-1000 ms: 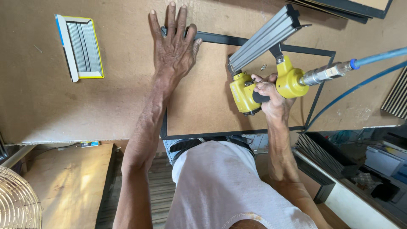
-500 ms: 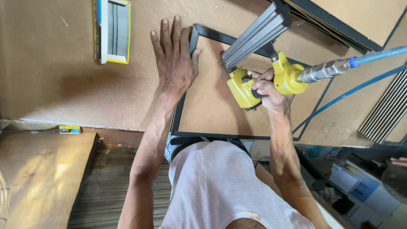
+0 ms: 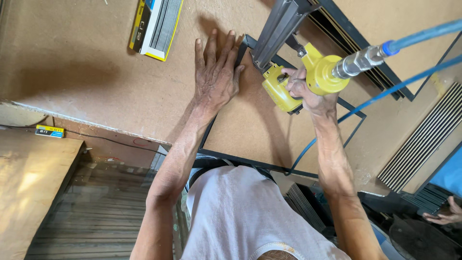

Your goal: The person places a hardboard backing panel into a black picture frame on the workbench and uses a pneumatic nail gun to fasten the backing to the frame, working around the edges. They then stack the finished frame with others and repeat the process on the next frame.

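Note:
My left hand (image 3: 216,76) lies flat, fingers spread, on the brown board over the far left corner of a thin black frame (image 3: 240,160). My right hand (image 3: 307,91) grips the handle of a yellow pneumatic staple gun (image 3: 294,82). Its long grey magazine (image 3: 279,26) points away from me, and its nose sits at the frame's corner beside my left fingertips. A blue air hose (image 3: 423,32) runs from the gun's metal fitting off to the right.
An open yellow box of staple strips (image 3: 155,25) lies on the brown workbench (image 3: 86,72) at far left. More black frames (image 3: 370,58) and a stack of dark strips (image 3: 423,144) lie right. Another person's hand (image 3: 445,215) shows at lower right. A small yellow box (image 3: 49,131) sits below the bench edge.
The view has swung and tilted, so the frame and staple box sit rotated. The gun has moved closer to my left hand at the frame's corner. My left hand stays flat.

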Demonstrator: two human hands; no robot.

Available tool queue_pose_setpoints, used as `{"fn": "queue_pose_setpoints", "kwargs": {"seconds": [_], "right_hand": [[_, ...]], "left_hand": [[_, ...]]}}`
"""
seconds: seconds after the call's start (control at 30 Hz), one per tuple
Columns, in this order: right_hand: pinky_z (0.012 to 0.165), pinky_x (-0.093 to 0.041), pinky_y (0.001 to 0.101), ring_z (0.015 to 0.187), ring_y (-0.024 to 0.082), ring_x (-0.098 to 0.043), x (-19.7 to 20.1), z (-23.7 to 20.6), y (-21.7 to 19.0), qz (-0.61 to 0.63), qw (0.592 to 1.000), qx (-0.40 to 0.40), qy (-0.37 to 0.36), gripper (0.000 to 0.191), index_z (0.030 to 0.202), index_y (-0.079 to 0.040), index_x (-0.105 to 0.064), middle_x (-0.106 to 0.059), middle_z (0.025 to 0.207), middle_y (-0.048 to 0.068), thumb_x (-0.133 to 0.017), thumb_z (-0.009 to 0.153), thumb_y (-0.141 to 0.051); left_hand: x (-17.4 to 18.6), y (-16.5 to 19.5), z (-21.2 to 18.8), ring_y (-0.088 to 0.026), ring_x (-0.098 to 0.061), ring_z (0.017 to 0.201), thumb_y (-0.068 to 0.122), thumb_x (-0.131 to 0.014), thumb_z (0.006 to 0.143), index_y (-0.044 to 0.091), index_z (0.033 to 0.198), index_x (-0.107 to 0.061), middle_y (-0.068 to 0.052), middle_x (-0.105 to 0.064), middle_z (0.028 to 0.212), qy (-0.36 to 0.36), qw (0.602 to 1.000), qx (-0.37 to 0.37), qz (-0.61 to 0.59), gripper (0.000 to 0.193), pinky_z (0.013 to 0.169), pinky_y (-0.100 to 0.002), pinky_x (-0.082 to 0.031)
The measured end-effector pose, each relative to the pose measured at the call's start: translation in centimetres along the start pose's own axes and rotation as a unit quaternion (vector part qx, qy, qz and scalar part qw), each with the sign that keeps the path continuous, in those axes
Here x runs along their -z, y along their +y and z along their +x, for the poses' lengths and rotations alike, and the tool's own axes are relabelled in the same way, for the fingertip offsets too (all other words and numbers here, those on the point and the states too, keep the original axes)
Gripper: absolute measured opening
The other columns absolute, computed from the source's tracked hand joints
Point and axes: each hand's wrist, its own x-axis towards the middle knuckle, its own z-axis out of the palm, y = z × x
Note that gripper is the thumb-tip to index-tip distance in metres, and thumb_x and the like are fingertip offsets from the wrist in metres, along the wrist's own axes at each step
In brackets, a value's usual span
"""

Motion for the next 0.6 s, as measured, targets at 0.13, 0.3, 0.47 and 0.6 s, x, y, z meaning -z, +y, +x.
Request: {"fn": "queue_pose_setpoints", "kwargs": {"seconds": [0.13, 0.3, 0.47, 0.6], "right_hand": [[0.112, -0.056, 0.0566, 0.071, 0.019, -0.068, -0.4, -0.5, 0.6, 0.006, 1.0, -0.006, 0.024, 0.013, 0.1, -0.005, -0.058, -0.062, 0.071, 0.005, -0.061, 0.089, 0.002], [0.113, -0.054, 0.0582, 0.071, 0.018, -0.064, 0.2, -1.8, 2.0, 0.028, 0.996, -0.039, 0.069, 0.018, 0.102, -0.005, -0.058, -0.061, 0.074, 0.004, -0.062, 0.087, 0.004], [0.11, -0.056, 0.0618, 0.07, 0.024, -0.065, 0.5, -6.9, 3.4, 0.14, 0.967, -0.046, 0.21, 0.017, 0.096, -0.002, -0.058, -0.061, 0.074, 0.009, -0.062, 0.083, 0.006], [0.103, -0.057, 0.0615, 0.066, 0.025, -0.064, 1.5, -10.4, 4.3, 0.176, 0.92, -0.04, 0.347, 0.022, 0.096, -0.003, -0.056, -0.058, 0.069, 0.01, -0.064, 0.078, 0.007]], "left_hand": [[-0.6, -0.3, 0.1, -0.036, -0.011, 0.158, 0.036, -0.053, 0.112, 0.009, 0.16, -0.042, -0.007, -0.029, 0.17, 0.015, 1.0, -0.007, 0.017, 0.056, 0.126, -0.064, 0.001], [-0.4, 0.3, 0.0, -0.037, -0.012, 0.158, 0.037, -0.05, 0.111, 0.009, 0.162, -0.038, -0.01, -0.025, 0.171, -0.012, 0.998, -0.005, 0.056, 0.059, 0.125, -0.065, 0.0], [-0.4, 1.1, 0.9, -0.041, -0.015, 0.154, 0.041, -0.049, 0.11, 0.007, 0.159, -0.042, -0.021, -0.023, 0.167, 0.01, 0.991, -0.059, 0.124, 0.06, 0.121, -0.07, -0.01], [-3.5, 3.0, 4.6, -0.038, -0.032, 0.151, 0.028, -0.053, 0.108, 0.006, 0.143, -0.056, -0.019, -0.041, 0.161, -0.007, 0.97, -0.187, 0.156, 0.042, 0.123, -0.064, -0.022]]}}
